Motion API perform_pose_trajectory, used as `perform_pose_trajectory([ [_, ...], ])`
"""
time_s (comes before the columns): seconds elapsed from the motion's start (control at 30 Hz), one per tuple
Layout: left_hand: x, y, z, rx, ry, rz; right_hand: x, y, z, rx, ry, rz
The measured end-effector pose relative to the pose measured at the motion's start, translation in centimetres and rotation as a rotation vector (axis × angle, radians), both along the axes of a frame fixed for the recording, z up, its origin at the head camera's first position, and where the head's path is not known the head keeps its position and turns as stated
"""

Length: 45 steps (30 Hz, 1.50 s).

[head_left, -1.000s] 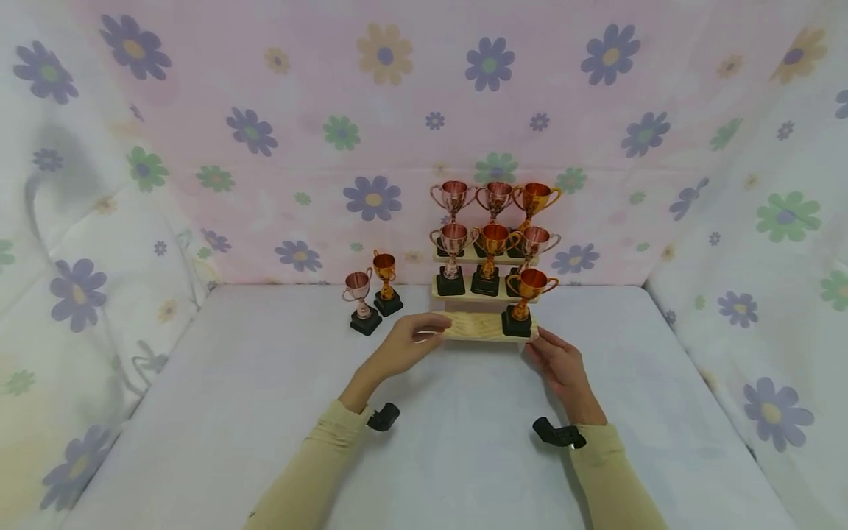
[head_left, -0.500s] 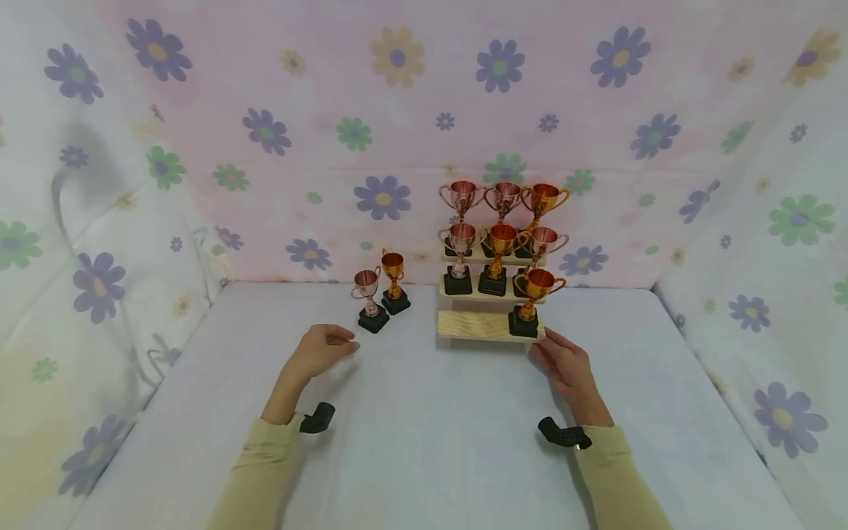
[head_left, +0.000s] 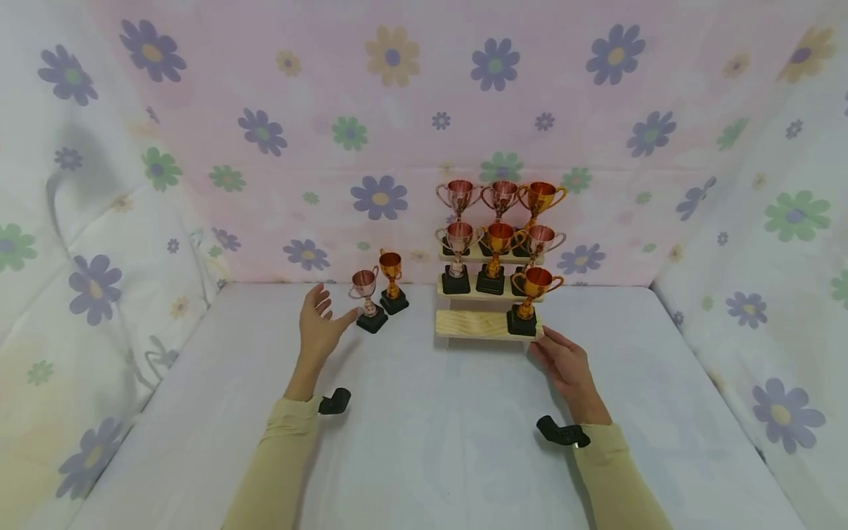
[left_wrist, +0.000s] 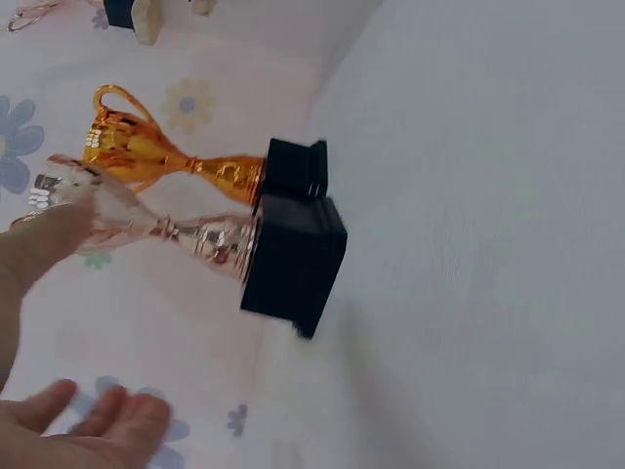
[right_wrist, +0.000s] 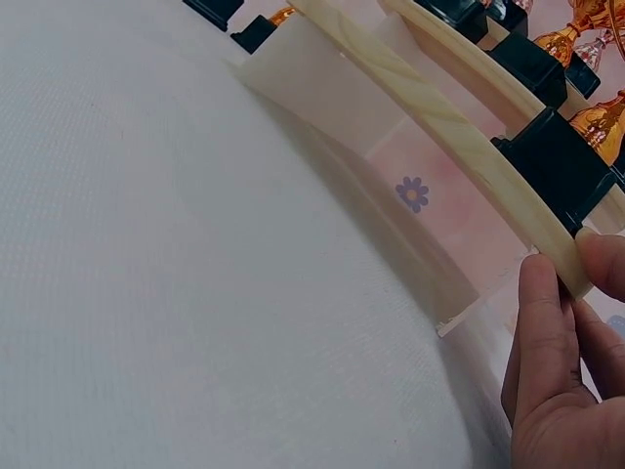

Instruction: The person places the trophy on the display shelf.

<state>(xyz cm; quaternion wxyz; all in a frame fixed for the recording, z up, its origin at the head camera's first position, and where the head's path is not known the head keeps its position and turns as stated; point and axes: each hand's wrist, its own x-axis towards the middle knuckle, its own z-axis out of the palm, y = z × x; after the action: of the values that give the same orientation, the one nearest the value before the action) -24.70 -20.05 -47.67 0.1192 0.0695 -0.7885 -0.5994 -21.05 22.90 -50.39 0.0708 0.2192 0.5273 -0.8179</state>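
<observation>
My left hand [head_left: 318, 331] is beside a rose-gold trophy cup [head_left: 365, 284] on a black base, its thumb and fingers spread apart with nothing gripped. In the left wrist view the thumb overlaps the cup of that rose-gold trophy [left_wrist: 220, 241]; contact cannot be told. Close behind it stands a gold trophy cup [head_left: 391, 266]. At the right, my right hand [head_left: 564, 366] pinches the right end of the lowest board of a tiered wooden display shelf [head_left: 470, 324], thumb above and fingers below. On that board's right end stands another gold trophy [head_left: 534, 283].
Several rose-gold and gold trophies [head_left: 497, 239] fill the two upper tiers of the shelf. A white cloth [head_left: 437, 442] covers the table. Flower-printed fabric [head_left: 397, 140] hangs at the back and both sides.
My left hand has moved from the lowest board's left end leftward to the rose-gold trophy, and its fingers have spread. The right hand stays on the shelf.
</observation>
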Motion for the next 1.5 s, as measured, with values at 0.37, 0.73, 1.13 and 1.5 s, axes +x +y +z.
perform_pose_trajectory([
  [0.37,-2.2,1.7,-1.2,0.238,0.272,0.078,-0.3,0.0,-0.3,0.008,0.011,-0.019],
  [0.73,-2.0,2.1,-2.0,0.318,0.350,0.062,-0.2,0.2,-0.2,0.002,0.008,-0.012],
  [1.13,-2.5,3.0,-1.8,0.257,0.287,-0.006,-0.2,0.2,-0.2,-0.006,0.004,-0.011],
  [1.5,-3.1,4.3,-2.2,0.267,0.318,0.016,-0.3,0.2,-0.5,-0.006,0.003,-0.021],
])
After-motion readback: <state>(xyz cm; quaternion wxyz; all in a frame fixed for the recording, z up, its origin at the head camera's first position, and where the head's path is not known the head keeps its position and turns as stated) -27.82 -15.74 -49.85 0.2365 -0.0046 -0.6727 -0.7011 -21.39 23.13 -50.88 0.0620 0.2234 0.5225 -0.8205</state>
